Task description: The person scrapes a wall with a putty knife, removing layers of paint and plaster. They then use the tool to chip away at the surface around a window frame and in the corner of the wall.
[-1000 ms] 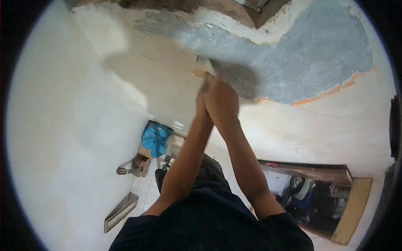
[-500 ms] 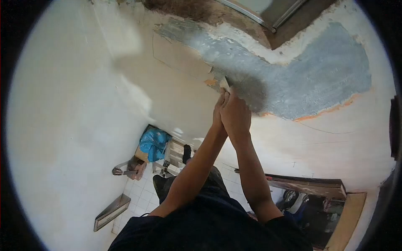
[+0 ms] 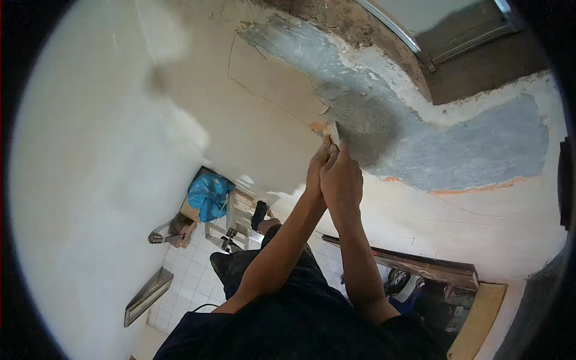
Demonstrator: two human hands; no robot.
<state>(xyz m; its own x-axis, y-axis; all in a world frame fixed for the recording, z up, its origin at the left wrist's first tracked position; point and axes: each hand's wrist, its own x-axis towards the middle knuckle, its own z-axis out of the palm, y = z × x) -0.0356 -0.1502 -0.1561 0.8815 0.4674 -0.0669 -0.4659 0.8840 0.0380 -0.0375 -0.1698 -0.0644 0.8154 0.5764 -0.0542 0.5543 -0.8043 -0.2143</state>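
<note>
The left hand (image 3: 318,161) and right hand (image 3: 341,176) are pressed together, their fingers clenched around a flat scraper (image 3: 334,132). Its blade meets the wall (image 3: 264,120) at the lower-left edge of the grey patch (image 3: 480,141), just beside a small orange spot (image 3: 317,126).

The white tiled floor (image 3: 193,273) carries a stepladder (image 3: 230,211); left of it, a blue plastic bag (image 3: 209,195) touches what may be a box (image 3: 189,210).
</note>
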